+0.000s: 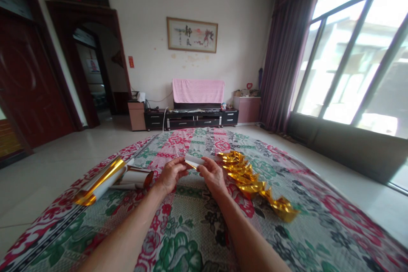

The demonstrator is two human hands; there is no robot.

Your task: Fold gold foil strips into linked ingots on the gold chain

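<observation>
Between my two hands is a small folded piece of gold foil paper [194, 161], its white side mostly facing up and a gold edge showing below. My left hand [174, 173] pinches its left end with thumb and fingers. At the right end, my right hand [212, 173] grips it the same way. Just right of my right hand, a row of folded gold paper ingots [244, 172] runs diagonally towards me. Left of my left hand lie loosely rolled sheets of gold foil paper [105, 180] with white backs.
A flowered cloth [181, 246] in red, green and grey covers the rounded surface under my hands. Beyond it stand a low black cabinet [194, 120] and a pink cloth [198, 91] draped over something. Windows [350, 59] and a purple curtain [282, 59] are on the right.
</observation>
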